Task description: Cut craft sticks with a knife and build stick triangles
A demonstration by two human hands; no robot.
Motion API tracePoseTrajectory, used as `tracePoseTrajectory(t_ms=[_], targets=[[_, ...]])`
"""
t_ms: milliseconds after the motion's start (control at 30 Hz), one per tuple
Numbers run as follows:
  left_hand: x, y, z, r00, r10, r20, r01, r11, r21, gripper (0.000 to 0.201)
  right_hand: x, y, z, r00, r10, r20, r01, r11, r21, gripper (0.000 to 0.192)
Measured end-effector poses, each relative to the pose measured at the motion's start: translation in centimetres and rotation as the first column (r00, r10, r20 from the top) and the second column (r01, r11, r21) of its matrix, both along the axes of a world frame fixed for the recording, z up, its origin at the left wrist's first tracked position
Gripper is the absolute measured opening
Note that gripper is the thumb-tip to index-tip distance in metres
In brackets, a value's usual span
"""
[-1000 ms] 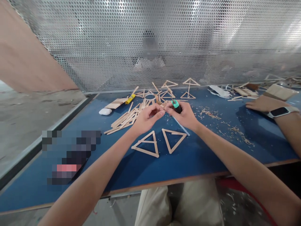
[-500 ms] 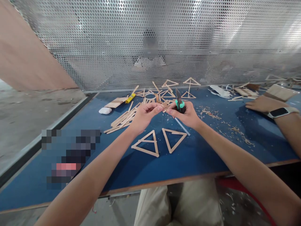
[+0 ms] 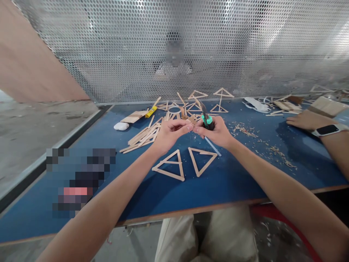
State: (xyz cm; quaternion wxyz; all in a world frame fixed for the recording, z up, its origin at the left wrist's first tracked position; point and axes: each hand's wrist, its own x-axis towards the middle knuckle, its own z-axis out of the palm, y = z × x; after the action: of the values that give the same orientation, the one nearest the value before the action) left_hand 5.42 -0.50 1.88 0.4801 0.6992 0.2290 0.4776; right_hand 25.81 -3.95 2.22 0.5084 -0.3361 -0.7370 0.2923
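My left hand [image 3: 170, 134] pinches one end of a small wooden stick [image 3: 191, 125] held over the blue table [image 3: 245, 171]. My right hand [image 3: 216, 133] grips a green and black utility knife [image 3: 207, 119], blade pointing up and away, and touches the same stick from the right. The two hands meet above the table's middle. Just below them lie two stick triangles, the left triangle [image 3: 170, 166] and the right triangle [image 3: 202, 160]. A clear thin strip [image 3: 214, 146] lies under my right wrist.
A pile of loose sticks [image 3: 143, 136] lies left of my hands, several finished triangles [image 3: 197, 95] stand near the perforated metal screen [image 3: 174, 47]. A yellow glue tube [image 3: 151, 111] and a white pebble-like object [image 3: 121, 126] sit at the back left. Another person's hand [image 3: 302, 120] with a watch rests at the right. Shavings [image 3: 245, 131] are scattered.
The knife in my right hand has turned from lying sideways to pointing upright. Both hands have stayed close together on the stick.
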Motion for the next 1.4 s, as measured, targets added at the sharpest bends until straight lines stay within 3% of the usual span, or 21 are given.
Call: tracePoseTrajectory(t_ms=[200,400,500,600,833,933,1167,1400], targets=[[-0.1,-0.1,0.3,0.999,-0.051,-0.019,0.051,0.999,-0.005,0.021,0.2,0.2,0.0,0.998,0.048,0.036,-0.047,0.998,-0.034,0.027],[-0.3,0.0,0.3,0.983,-0.181,-0.033,0.178,0.98,-0.087,0.021,0.3,0.3,-0.1,0.998,0.02,0.063,-0.019,1.0,-0.012,0.029],[-0.3,-0.2,0.5,0.968,-0.249,-0.018,0.242,0.955,-0.172,0.023,0.2,0.2,-0.1,0.999,-0.033,0.021,0.032,0.998,0.047,0.019],[-0.4,-0.4,0.8,0.958,-0.288,-0.002,0.279,0.931,-0.237,0.025,-0.1,0.0,0.1,0.998,-0.005,-0.058,0.011,0.995,0.097,0.012],[-0.4,-0.8,1.1,0.919,-0.394,0.017,0.381,0.878,-0.289,0.025,-0.4,0.0,0.2,0.989,0.105,-0.102,-0.107,0.994,-0.02,0.022],[-0.3,-0.5,0.7,0.93,-0.367,0.019,0.36,0.898,-0.252,0.024,-0.3,0.1,0.1,0.996,0.074,-0.05,-0.074,0.997,0.009,0.022],[-0.3,0.3,0.0,0.987,-0.157,-0.029,0.154,0.982,-0.106,0.025,0.1,0.3,-0.2,0.981,-0.193,-0.016,0.193,0.976,0.099,0.021],[-0.4,-0.2,0.6,0.984,-0.117,-0.133,0.103,0.989,-0.103,0.026,0.0,0.2,-0.1,0.978,-0.209,0.009,0.207,0.97,0.124,0.021]])
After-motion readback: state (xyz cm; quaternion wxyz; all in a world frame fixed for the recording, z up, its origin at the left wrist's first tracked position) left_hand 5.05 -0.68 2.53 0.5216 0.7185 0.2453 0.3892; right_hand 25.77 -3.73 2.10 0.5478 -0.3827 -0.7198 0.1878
